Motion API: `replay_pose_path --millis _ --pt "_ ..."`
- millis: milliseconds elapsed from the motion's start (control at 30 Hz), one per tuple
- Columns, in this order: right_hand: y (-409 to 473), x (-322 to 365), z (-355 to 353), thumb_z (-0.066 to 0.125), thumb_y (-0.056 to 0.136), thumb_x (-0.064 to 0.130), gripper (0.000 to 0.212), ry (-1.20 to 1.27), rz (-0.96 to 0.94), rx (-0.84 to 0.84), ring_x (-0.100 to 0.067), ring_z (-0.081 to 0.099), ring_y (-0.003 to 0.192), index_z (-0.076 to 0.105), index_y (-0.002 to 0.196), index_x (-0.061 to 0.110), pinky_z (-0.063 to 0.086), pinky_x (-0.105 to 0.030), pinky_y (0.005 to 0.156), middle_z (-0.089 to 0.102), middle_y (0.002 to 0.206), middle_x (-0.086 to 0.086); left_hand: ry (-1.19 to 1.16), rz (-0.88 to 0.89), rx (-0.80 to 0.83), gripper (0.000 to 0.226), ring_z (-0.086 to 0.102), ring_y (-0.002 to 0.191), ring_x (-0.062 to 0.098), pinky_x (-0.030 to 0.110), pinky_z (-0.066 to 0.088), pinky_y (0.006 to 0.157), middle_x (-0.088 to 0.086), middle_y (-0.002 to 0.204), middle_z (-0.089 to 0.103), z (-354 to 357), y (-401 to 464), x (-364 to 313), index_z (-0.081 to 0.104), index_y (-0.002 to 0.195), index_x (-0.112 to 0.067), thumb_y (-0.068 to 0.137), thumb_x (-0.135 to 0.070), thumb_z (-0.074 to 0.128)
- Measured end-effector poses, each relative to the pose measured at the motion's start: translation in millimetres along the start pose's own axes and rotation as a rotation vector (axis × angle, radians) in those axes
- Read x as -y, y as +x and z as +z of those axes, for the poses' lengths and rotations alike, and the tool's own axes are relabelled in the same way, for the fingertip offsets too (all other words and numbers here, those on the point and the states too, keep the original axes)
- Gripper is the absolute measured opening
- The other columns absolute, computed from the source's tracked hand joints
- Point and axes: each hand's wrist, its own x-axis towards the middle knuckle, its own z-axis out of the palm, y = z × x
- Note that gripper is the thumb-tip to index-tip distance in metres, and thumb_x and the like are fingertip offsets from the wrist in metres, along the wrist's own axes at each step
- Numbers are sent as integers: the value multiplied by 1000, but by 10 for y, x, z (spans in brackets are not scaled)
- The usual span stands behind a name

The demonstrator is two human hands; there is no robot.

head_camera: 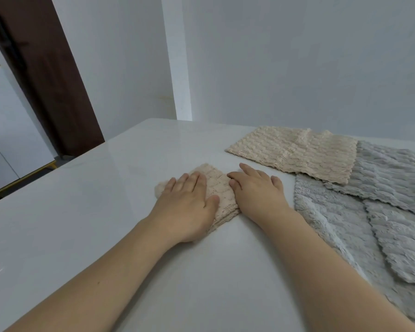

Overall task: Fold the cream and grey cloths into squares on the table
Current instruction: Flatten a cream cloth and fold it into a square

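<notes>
White table [86, 236], pale wall behind. Item: small cream cloth [217, 188], folded, mid-table. Left hand [187, 202] and right hand [256, 190], fingers straight, press it flat. Step: smoothing the last fold, by the look of it. Next: take the open cream cloth [295, 152] near the far edge; grey cloths [369, 212] wait along the right edge.

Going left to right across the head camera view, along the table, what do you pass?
Left hand pressing flat on the folded cream cloth → right hand flat at that cloth's right edge → grey cloths spread on the table.
</notes>
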Motion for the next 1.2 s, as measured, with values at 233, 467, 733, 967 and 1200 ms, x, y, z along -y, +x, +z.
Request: replay_pose_path --millis 233,467,733,967,1200 --pt "16 39 -9 39 100 13 42 168 -132 -198 -12 28 142 46 141 21 14 -38 119 37 153 5 0 -233 8 61 -1 152 20 46 -4 122 2 165 2 -128 -59 404 4 157 -15 103 -41 10" --pt "-26 167 26 17 103 45 50 40 -200 191 -8 7 148 18 152 37 0 -43 120 11 159 22 10 -67 101 68 -14 150 16 42 -9 121 -1 164 -14 -99 -196 131 -6 157 -18 101 -53 8" --pt "-10 71 -52 11 104 40 50 -188 9 64 -20 3 149 22 152 31 -11 -56 116 12 161 14 226 -165 245 62 -8 151 17 56 -20 115 -2 165 -2 -389 -307 299 2 157 -18 102 -44 15" --pt "-51 196 -1 14 103 46 48 -18 -139 156 -12 1 149 13 151 44 -8 -49 118 7 160 19 99 -69 145 72 -7 151 21 48 -6 121 4 165 -9 -204 -252 191 -5 156 -13 100 -57 9" --pt "-42 89 -75 8 102 42 51 -245 77 10 -23 -10 149 18 152 36 -16 -58 113 -4 162 8 212 -191 326 80 -9 151 21 53 -14 118 1 165 -8 -389 -334 348 -9 156 -15 97 -64 12"
